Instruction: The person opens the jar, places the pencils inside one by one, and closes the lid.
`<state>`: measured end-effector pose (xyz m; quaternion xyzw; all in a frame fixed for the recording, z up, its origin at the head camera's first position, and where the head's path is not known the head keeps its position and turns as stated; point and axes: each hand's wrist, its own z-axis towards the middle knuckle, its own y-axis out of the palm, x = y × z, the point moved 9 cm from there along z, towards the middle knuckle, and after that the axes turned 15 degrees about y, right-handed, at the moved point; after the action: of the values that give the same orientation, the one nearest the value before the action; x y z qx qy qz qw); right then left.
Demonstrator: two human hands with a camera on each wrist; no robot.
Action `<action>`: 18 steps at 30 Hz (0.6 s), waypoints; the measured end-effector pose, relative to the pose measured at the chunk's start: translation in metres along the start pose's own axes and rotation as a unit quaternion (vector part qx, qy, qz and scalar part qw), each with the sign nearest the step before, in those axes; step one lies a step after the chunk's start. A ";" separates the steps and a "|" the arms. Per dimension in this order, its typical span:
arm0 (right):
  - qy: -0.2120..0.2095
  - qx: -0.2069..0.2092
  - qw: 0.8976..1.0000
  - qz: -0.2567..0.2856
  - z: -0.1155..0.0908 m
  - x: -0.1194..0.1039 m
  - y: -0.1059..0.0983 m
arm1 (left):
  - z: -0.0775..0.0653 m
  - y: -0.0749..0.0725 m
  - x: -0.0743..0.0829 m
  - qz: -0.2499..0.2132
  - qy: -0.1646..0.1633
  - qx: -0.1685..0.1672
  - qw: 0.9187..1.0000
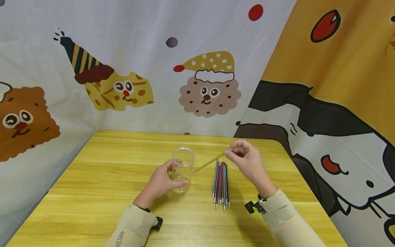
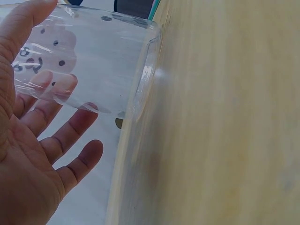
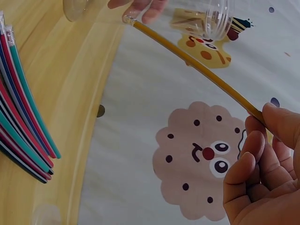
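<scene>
A clear, wide-mouthed jar (image 1: 186, 158) stands upright on the table. My left hand (image 1: 159, 182) holds it from the left side, the thumb in front and the fingers behind; in the left wrist view fingers show through the clear wall (image 2: 112, 61). Between thumb and fingertips, my right hand (image 1: 249, 165) pinches one end of a yellow pencil (image 1: 213, 160). That pencil slants down to the left, its eraser end in the air close beside the jar. Below the right hand lies a bunch of pencils (image 1: 220, 183) in several colours, eraser ends toward me.
The wooden table (image 1: 108, 178) reaches back to a printed cloth (image 1: 160, 120) with cartoon figures. At the bottom of the right wrist view a faint clear object (image 3: 47, 215) lies on the table; its kind cannot be made out.
</scene>
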<state>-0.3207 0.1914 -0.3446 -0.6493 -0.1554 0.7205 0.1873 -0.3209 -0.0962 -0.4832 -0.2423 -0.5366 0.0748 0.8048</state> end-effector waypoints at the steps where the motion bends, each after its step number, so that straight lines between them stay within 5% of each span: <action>1: 0.001 -0.002 1.000 0.000 0.000 0.001 0.001 | 0.000 0.000 0.000 0.000 0.000 0.000 1.000; 18: 0.009 -0.025 1.000 0.002 0.002 0.016 0.016 | 0.001 0.000 -0.001 0.006 -0.006 0.001 1.000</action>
<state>-0.3247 0.1848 -0.3655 -0.6605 -0.1702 0.7111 0.1708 -0.3218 -0.0963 -0.4839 -0.2439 -0.5398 0.0814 0.8016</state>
